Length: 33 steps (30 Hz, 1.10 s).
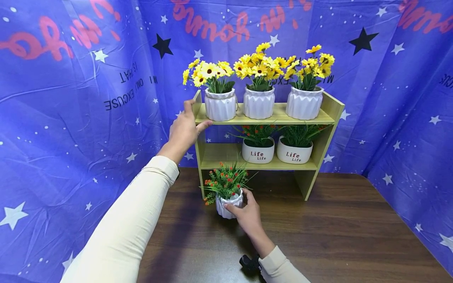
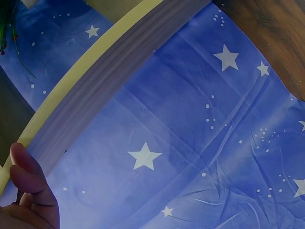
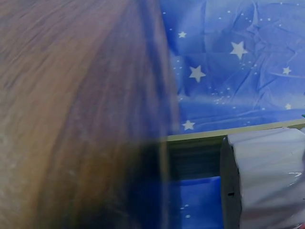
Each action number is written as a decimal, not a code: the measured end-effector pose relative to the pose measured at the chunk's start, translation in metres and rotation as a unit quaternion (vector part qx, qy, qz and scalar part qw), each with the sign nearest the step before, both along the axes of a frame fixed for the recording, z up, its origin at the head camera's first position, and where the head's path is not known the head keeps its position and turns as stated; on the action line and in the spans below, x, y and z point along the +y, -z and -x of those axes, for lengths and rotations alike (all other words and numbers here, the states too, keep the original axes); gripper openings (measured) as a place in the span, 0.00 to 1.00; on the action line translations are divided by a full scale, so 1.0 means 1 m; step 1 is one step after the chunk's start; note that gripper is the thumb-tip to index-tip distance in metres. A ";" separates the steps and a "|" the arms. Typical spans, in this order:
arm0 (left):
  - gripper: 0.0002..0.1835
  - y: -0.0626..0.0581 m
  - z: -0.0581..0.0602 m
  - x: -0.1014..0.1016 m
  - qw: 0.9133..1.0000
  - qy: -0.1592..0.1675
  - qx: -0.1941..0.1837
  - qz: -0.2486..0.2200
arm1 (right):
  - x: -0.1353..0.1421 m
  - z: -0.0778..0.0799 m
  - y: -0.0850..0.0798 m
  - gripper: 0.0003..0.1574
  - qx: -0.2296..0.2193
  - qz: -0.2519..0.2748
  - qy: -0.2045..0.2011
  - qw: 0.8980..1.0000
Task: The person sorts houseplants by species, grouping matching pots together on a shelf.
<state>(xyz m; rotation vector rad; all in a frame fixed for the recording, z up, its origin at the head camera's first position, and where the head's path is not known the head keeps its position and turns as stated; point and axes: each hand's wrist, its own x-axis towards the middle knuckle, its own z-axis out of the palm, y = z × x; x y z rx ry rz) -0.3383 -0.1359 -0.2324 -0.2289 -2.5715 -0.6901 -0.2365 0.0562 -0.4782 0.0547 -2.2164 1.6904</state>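
Observation:
My left hand (image 1: 183, 130) grips the upper left side of the two-tier wooden shelf (image 1: 219, 154), thumb by the top board's front edge. In the left wrist view its fingertips (image 2: 26, 174) curl at the edge of the side panel (image 2: 102, 71). Low in front of the shelf's left end, my right hand (image 1: 250, 216) holds a fluted white flowerpot (image 1: 226, 210) with red-flowered greenery (image 1: 226, 181). The pot (image 3: 269, 176) tilts slightly; whether it touches the table cannot be told. In the right wrist view the pot lies sideways and the hand is not discernible.
Three yellow-flowered pots (image 1: 259, 103) line the top board. Two white "Life" pots (image 1: 258, 152) stand on the middle board's centre and right. Below is a dark wooden table (image 1: 336, 236); a small black object (image 1: 249, 262) is at my right cuff. Starry blue cloth (image 1: 88, 157) surrounds everything.

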 end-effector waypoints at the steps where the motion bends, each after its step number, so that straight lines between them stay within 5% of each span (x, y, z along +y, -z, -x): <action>1: 0.46 0.000 0.000 0.000 1.000 0.000 0.001 0.001 | 0.000 -0.001 -0.003 0.45 0.001 0.004 -0.002 1.000; 8: 0.46 0.000 0.001 -0.001 1.000 -0.002 0.002 0.004 | 0.001 -0.005 -0.021 0.44 0.017 0.053 -0.033 0.998; 20: 0.46 -0.001 0.001 0.000 1.000 -0.006 -0.005 0.006 | 0.002 -0.008 -0.058 0.44 0.049 0.061 -0.045 0.996; 33: 0.46 0.000 0.000 0.000 1.000 -0.009 -0.006 0.009 | 0.001 0.017 -0.089 0.45 0.067 0.054 -0.046 0.995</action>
